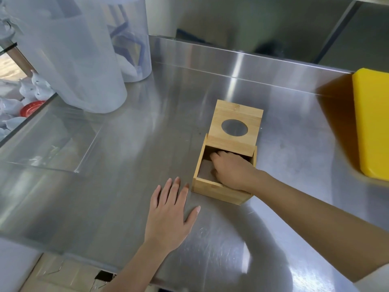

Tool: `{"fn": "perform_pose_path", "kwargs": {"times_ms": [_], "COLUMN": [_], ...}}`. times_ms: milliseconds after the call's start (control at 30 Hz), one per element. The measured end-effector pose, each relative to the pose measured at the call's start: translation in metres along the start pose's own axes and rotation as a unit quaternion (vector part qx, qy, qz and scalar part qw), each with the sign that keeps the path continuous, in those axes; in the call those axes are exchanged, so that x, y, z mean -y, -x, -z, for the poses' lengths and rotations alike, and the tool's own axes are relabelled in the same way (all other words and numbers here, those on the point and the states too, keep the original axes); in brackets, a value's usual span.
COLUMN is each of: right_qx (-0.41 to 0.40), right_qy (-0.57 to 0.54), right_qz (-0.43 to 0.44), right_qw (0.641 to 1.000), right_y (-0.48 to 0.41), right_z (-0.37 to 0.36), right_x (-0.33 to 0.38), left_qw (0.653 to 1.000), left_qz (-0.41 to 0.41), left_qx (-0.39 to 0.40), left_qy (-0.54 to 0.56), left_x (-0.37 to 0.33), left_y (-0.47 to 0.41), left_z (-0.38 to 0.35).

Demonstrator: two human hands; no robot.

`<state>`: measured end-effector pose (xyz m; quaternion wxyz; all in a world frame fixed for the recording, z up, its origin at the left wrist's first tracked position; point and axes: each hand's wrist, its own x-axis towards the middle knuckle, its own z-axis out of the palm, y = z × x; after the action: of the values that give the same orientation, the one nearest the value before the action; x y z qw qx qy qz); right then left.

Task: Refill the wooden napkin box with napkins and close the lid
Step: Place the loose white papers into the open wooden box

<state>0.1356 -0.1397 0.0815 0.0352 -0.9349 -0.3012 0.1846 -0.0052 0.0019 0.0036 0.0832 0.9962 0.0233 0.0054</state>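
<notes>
A square wooden napkin box stands on the steel counter, right of centre. Its lid, with a round hole, is swung up and leans back. My right hand reaches down inside the box, fingers curled over brownish napkins lying at the bottom; whether the fingers grip them I cannot tell. My left hand lies flat on the counter just left of the box, fingers spread, holding nothing, its fingertips near the box's front left corner.
Two tall translucent plastic containers stand at the back left. A clear acrylic panel lies flat at the left. A yellow board sits at the right edge. A steel backsplash runs behind. The counter's front edge is below my left wrist.
</notes>
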Motion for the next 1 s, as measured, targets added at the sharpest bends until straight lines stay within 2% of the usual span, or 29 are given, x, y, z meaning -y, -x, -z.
{"fn": "perform_pose_path", "kwargs": {"times_ms": [67, 133, 267, 367, 733, 800, 867, 967, 1000], "right_qx": [-0.009, 0.019, 0.163, 0.225, 0.232, 0.216, 0.186, 0.166, 0.169], "right_qy": [0.002, -0.008, -0.063, -0.041, -0.068, -0.069, -0.088, -0.131, -0.142], "right_qz": [0.021, 0.046, 0.034, 0.018, 0.015, 0.025, 0.043, 0.065, 0.073], "right_qw": [1.000, 0.999, 0.984, 0.973, 0.970, 0.974, 0.978, 0.975, 0.973], "right_y": [0.005, 0.008, 0.005, -0.005, -0.012, -0.003, 0.009, 0.027, 0.031], "right_z": [0.003, 0.009, 0.019, 0.018, 0.016, 0.025, 0.039, 0.071, 0.082], "right_x": [0.000, 0.000, -0.001, -0.001, -0.002, -0.003, -0.005, -0.011, -0.015], "left_qw": [1.000, 1.000, 1.000, 1.000, 0.999, 0.997, 0.984, 0.931, 0.918], "left_qz": [-0.001, -0.003, -0.006, -0.003, -0.003, -0.011, -0.041, -0.056, -0.053], "left_qx": [0.000, 0.000, 0.005, 0.009, 0.039, 0.082, 0.175, 0.358, 0.393], "left_qy": [0.001, 0.000, -0.003, -0.005, 0.015, 0.011, 0.006, 0.030, 0.028], "left_x": [0.000, 0.000, 0.001, 0.001, -0.002, 0.001, 0.012, 0.032, 0.037], "left_y": [0.000, -0.001, -0.002, -0.002, -0.004, -0.005, -0.015, -0.046, -0.059], "left_z": [0.000, 0.000, -0.001, -0.001, 0.008, 0.016, 0.031, 0.078, 0.098]}}
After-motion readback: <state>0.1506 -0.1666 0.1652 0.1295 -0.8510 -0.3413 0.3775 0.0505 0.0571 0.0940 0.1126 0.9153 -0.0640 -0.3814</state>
